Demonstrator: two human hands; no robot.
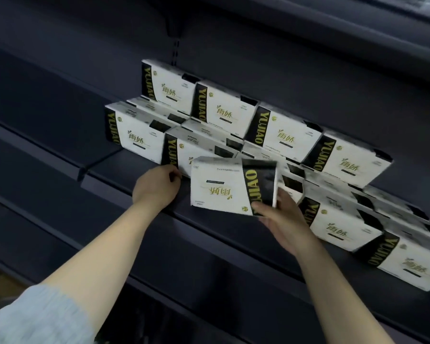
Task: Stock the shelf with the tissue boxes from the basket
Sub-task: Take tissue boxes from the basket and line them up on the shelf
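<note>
From the head camera, a dark shelf point(124, 175) runs slantwise across the picture, with a bare lower shelf point(209, 294) in front of it and another board above. White tissue boxes with a black band and gold lettering stand on it in stacked rows: an upper back row point(224, 105) of four against the back panel, and a front row below, from the leftmost front box point(137, 135) to the boxes at the far right point(345, 219), which spill toward the shelf's front edge.

The right hand point(283, 219) holds one more tissue box point(224, 187) by its lower right corner — the thumb lies on the black band of the front face and the fingers curl round behind. This box is upside down, its lettering inverted, and it hangs in front of the front row, covering part of the second front box point(184, 150) and the gap to its right. Whether its lower edge touches the shelf cannot be told.

The left hand point(157, 187) reaches to the lower left corner of that second front box, fingers curled against the corner — whether it truly grips it is unclear. A pale grey sleeve point(35, 316) covers the left upper arm at the bottom left.
</note>
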